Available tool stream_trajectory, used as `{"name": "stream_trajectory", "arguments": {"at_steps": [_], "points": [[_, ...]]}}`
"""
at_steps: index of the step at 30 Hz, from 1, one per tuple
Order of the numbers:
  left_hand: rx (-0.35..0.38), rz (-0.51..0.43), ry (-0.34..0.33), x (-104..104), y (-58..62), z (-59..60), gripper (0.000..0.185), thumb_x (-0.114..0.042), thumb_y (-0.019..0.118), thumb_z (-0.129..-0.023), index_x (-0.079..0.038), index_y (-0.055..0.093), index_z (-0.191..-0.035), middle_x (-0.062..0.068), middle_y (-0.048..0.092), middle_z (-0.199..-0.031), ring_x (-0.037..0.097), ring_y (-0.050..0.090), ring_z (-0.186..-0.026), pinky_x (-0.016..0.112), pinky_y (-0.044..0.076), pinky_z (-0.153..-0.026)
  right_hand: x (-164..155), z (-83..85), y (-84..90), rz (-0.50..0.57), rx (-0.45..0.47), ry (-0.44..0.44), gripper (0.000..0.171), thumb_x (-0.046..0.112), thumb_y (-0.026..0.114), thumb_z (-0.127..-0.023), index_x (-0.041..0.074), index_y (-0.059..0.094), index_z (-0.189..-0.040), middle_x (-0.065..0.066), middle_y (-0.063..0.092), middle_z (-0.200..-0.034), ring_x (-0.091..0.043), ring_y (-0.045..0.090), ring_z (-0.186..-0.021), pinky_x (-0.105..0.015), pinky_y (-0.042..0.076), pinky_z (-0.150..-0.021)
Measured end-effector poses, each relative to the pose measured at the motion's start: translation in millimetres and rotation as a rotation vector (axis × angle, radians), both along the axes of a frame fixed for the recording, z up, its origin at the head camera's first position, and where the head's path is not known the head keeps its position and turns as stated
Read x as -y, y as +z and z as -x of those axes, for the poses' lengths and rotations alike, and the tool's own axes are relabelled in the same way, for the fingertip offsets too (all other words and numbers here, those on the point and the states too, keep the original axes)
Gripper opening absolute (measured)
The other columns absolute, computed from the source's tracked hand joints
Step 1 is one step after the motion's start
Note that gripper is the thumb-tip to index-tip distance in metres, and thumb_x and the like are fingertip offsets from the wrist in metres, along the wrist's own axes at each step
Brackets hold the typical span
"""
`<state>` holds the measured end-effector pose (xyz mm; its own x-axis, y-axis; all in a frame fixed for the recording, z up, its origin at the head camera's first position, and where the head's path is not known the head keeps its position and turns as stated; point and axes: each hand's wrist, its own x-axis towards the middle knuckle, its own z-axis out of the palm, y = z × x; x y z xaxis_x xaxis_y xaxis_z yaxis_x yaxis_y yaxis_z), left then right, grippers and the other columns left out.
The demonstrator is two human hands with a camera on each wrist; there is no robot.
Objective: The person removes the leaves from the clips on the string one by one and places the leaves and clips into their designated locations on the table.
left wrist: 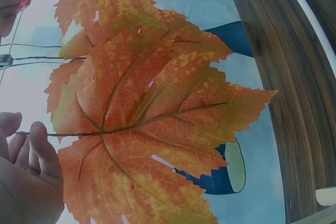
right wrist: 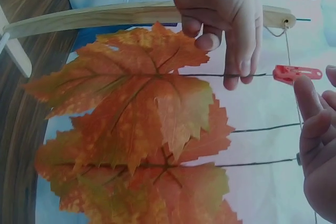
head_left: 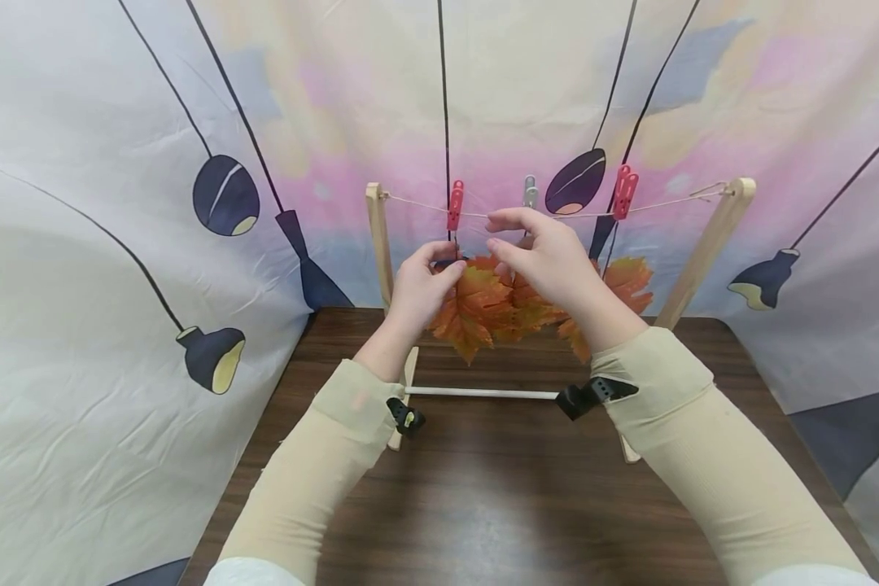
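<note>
In the head view, my left hand [head_left: 419, 283] is at the left end of a string line. It pinches the thin stem of an orange maple leaf [left wrist: 157, 114] between thumb and fingers, as the left wrist view shows. Right above, a red clothespin [head_left: 455, 205] sits on the line, with the stem's top end at its jaws in the right wrist view. My right hand [head_left: 545, 254] hovers just right of that clothespin, thumb and forefinger spread and nothing between them. More orange leaves [head_left: 626, 281] hang by their stems farther along, partly behind my right hand.
A grey clothespin [head_left: 531, 191] and another red clothespin [head_left: 625, 193] grip the line. Wooden posts [head_left: 706, 252] hold the string at both ends, and a white rod [head_left: 483, 393] joins their feet on the dark wooden table [head_left: 476, 505]. A printed cloth [head_left: 366, 81] hangs behind.
</note>
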<state>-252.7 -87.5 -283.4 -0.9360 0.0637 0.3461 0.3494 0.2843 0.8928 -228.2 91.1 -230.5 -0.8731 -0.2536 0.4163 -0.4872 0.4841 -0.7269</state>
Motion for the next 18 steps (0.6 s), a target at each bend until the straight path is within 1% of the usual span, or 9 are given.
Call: {"name": "stream_trajectory", "arguments": {"at_steps": [5,8,12,14,18], "points": [[-0.012,-0.024,0.024,-1.4,-1.4,2.3,0.024,-0.016,0.058,-0.083,-0.010,0.058,-0.106,0.000,0.060,-0.094,0.024,0.053,-0.062,0.028,0.048,-0.053,6.9,1.2,4.6,0.034,0.033,0.021,0.044,0.039,0.058,-0.080,0.024,0.049,-0.120,0.011,0.055,-0.109,-0.008,0.061,-0.068,-0.030,0.045,-0.051],[-0.021,-0.036,0.051,-1.7,-2.0,3.5,0.022,-0.017,0.059,-0.083,-0.011,0.058,-0.104,-0.001,0.060,-0.093,0.025,0.053,-0.062,0.029,0.048,-0.052,11.1,2.7,7.0,0.069,0.070,0.031,0.046,0.037,0.058,-0.080,0.022,0.047,-0.122,0.010,0.053,-0.113,-0.009,0.061,-0.070,-0.031,0.046,-0.054],[-0.057,-0.020,0.109,-3.0,-2.4,4.2,0.022,-0.019,0.061,-0.081,-0.012,0.060,-0.102,-0.002,0.060,-0.091,0.020,0.052,-0.059,0.029,0.049,-0.051,14.8,5.1,9.7,0.108,0.097,0.028,0.046,0.035,0.058,-0.081,0.022,0.046,-0.123,0.009,0.051,-0.115,-0.011,0.061,-0.070,-0.032,0.045,-0.050],[-0.076,-0.006,0.129,-4.0,-2.3,4.1,0.023,-0.020,0.062,-0.080,-0.011,0.060,-0.101,-0.002,0.061,-0.091,0.017,0.053,-0.061,0.027,0.048,-0.053,16.1,5.6,11.0,0.114,0.100,0.022,0.046,0.036,0.057,-0.081,0.022,0.045,-0.123,0.009,0.051,-0.115,-0.011,0.061,-0.068,-0.031,0.043,-0.047],[-0.094,0.023,0.137,-6.0,-2.3,4.3,0.023,-0.021,0.061,-0.080,-0.010,0.060,-0.100,-0.002,0.061,-0.092,0.009,0.055,-0.075,0.022,0.048,-0.062,17.9,7.7,11.7,0.127,0.107,0.025,0.046,0.036,0.057,-0.082,0.021,0.045,-0.124,0.010,0.052,-0.114,-0.012,0.061,-0.067,-0.029,0.042,-0.044]]}}
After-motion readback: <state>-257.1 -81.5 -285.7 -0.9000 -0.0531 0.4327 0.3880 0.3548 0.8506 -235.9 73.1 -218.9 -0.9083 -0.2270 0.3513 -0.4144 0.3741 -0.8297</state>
